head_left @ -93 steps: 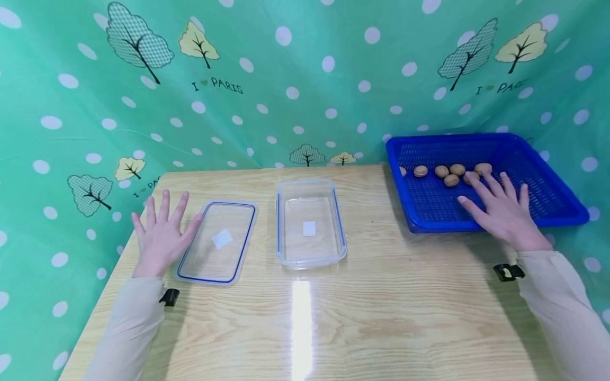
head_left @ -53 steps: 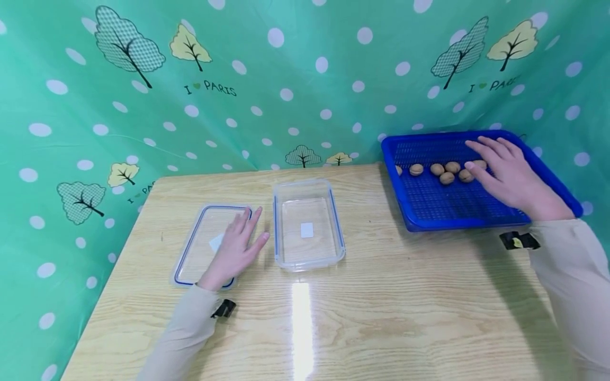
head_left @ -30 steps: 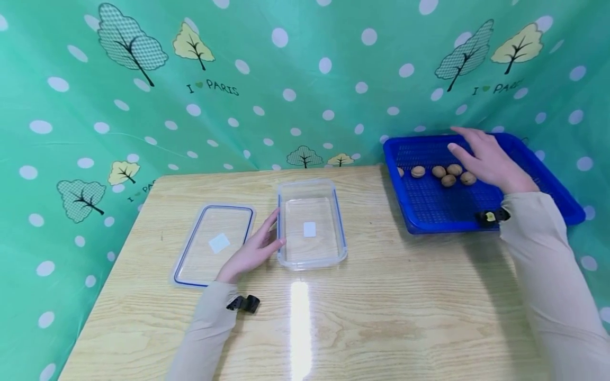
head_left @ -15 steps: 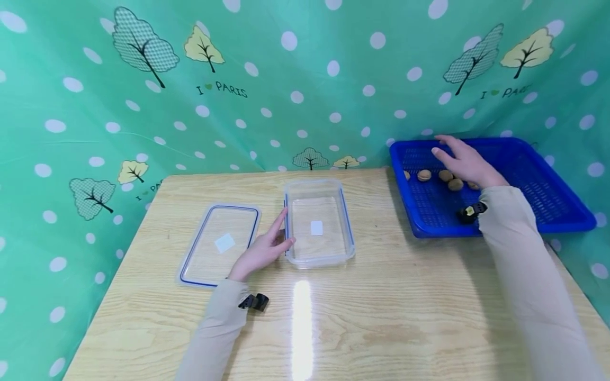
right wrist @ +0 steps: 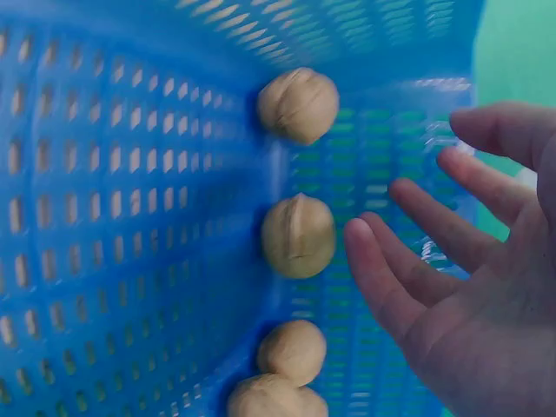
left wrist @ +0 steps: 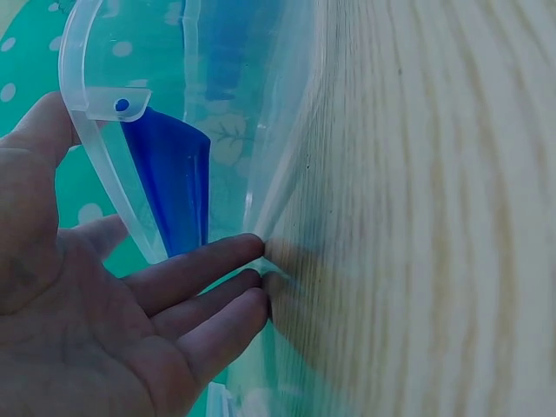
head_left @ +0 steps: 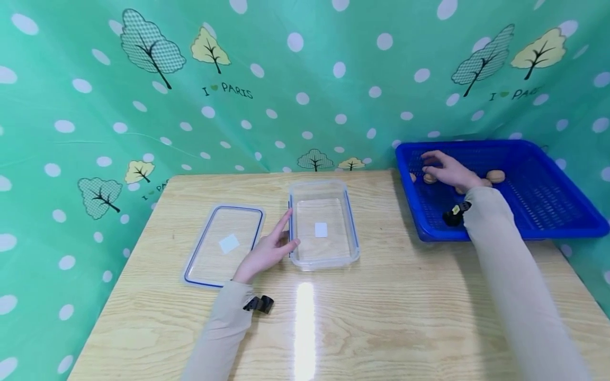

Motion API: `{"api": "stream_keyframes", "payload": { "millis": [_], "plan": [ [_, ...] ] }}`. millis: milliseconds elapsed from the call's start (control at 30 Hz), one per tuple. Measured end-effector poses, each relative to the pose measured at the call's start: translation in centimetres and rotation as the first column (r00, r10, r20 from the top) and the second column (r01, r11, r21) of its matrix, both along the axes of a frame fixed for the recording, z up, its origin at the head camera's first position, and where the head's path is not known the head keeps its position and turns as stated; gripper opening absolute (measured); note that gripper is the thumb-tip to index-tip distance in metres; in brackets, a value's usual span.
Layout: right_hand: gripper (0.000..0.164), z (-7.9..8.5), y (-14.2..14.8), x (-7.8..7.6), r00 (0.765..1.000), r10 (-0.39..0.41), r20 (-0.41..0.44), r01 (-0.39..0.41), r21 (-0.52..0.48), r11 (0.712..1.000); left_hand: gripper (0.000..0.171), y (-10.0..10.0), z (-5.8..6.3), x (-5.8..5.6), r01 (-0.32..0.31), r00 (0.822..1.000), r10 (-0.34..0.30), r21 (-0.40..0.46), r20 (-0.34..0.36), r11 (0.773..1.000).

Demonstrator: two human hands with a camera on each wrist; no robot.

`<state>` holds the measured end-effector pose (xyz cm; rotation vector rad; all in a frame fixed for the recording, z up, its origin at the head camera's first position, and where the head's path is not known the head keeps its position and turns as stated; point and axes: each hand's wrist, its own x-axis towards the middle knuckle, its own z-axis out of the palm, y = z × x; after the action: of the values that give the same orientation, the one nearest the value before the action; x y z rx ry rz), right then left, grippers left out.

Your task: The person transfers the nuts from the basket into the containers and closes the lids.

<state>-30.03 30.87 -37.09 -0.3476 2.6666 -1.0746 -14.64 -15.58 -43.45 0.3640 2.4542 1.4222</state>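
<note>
My left hand (head_left: 265,254) is at the left side of a clear plastic food container (head_left: 320,209). Its thumb reaches over the rim while several fingers touch the outer wall low down, near a blue-edged locking flap (left wrist: 174,182). Over the left part of a blue plastic basket (head_left: 548,234), my right hand (head_left: 451,170) hangs with spread, slightly bent fingers and holds nothing. The right wrist view shows a walnut (right wrist: 298,236) just beside those fingertips, apparently untouched. Several walnuts lie in the basket, partly hidden by the hand and wrist in the head view.
A clear lid (head_left: 209,264) with a blue seal lies flat on the wooden table (head_left: 381,317), left of the container and partly behind the left hand. A green patterned cloth (head_left: 267,58) hangs behind the table.
My left hand has moved right, across the lid, to the container's left side. My right hand has shifted left inside the basket, from the right-hand walnuts to the left ones.
</note>
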Motion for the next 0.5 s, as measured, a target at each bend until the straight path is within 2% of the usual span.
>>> {"api": "stream_keyframes", "payload": {
  "millis": [167, 400, 500],
  "plan": [
    [0.053, -0.8, 0.4, -0.5, 0.999, 0.037, 0.021, -0.037, -0.015, 0.999, 0.081, 0.1, 0.1, -0.1, -0.014, 1.0, 0.014, -0.024, -0.018, 1.0],
    [0.054, -1.8, 0.4, -0.8, 0.993, 0.083, 0.083, -0.084, 0.008, 0.996, 0.081, 0.2, 0.3, -0.1, -0.007, 1.0, 0.007, -0.006, -0.005, 1.0],
    [0.052, -2.4, 0.3, -0.9, 0.989, 0.098, 0.111, -0.098, -0.004, 0.995, 0.079, 0.4, 0.4, 0.0, -0.001, 0.999, -0.001, -0.052, -0.038, 0.999]
  ]
}}
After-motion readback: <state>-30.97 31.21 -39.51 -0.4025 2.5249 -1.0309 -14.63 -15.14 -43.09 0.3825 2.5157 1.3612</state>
